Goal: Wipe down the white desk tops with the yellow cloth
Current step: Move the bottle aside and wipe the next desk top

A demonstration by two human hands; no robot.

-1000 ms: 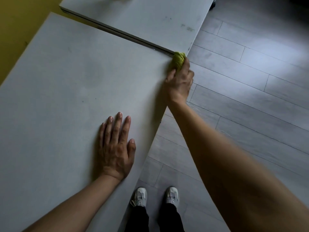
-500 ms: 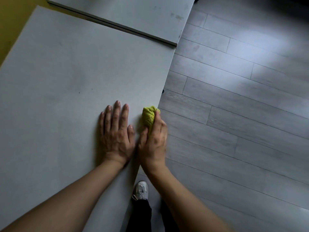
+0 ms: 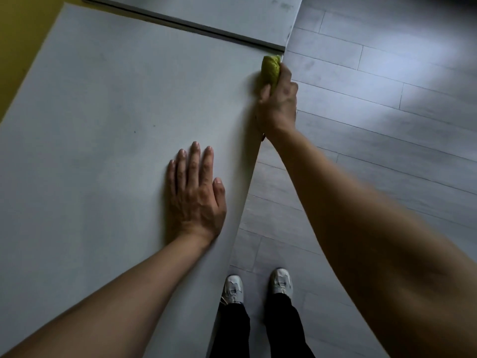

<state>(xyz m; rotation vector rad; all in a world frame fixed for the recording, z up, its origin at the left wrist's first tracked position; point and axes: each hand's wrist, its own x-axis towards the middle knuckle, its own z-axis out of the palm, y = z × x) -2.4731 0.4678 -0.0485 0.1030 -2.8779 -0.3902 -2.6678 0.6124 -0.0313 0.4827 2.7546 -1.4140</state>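
Note:
A large white desk top fills the left and middle of the head view. My right hand grips a bunched yellow cloth and holds it against the desk's right edge, close to the far right corner. My left hand lies flat on the desk, fingers straight and together, near the right edge and closer to me. A second white desk top butts against the far side of the first, with a dark seam between them.
Grey plank floor lies to the right of the desks. My feet in white shoes stand just beside the near desk's right edge. A yellow wall runs along the desk's far left side.
My right hand with the cloth slid along the desk's right edge: pulled back beside my left hand half a second ago, now pushed out again toward the far corner. My left hand stayed flat.

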